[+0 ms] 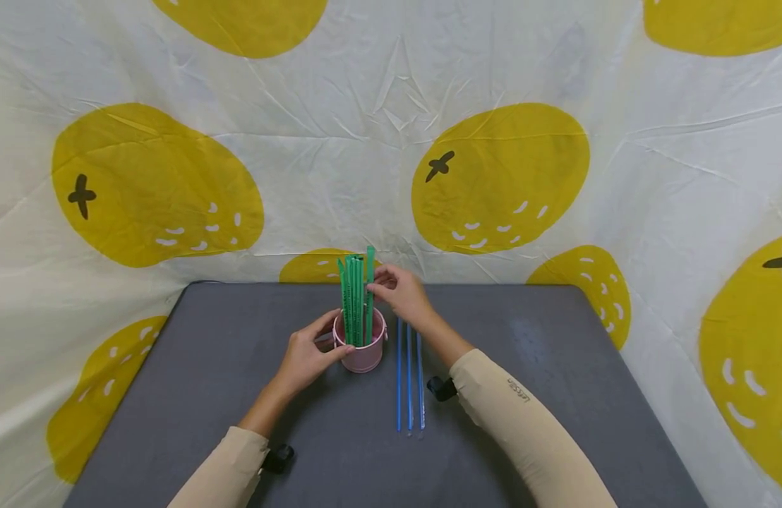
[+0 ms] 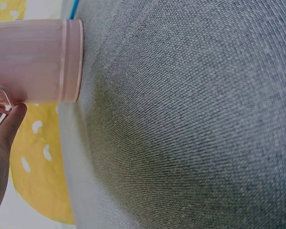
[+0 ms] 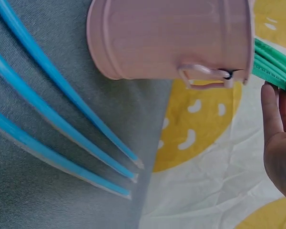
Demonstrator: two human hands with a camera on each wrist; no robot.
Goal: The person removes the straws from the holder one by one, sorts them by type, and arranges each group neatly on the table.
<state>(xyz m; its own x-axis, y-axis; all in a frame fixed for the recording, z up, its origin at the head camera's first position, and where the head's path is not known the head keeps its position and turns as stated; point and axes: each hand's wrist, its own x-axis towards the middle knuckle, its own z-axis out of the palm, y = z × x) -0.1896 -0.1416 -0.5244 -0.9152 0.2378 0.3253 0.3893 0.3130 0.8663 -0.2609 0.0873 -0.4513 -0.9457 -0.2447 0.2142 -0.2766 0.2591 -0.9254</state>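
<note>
A small pink pail (image 1: 363,360) stands upright on the table, with a bunch of long, thin green wrapped sticks (image 1: 352,296) with printing on them rising out of it. My left hand (image 1: 307,358) holds the pail from its left side, thumb at the near rim; the left wrist view shows a finger beside the handle loop (image 2: 1,93). Between the thumb and fingers of my right hand (image 1: 402,293) is one green stick (image 1: 370,262), higher than the others, its lower end inside the pail. The pail wall hides the sticks' lower ends.
Three blue straws (image 1: 408,381) in clear wrappers lie side by side on the dark grey table (image 1: 524,423), right of the pail and partly under my right forearm. Behind the table's far edge hangs a white cloth (image 1: 340,176) with yellow fruit shapes.
</note>
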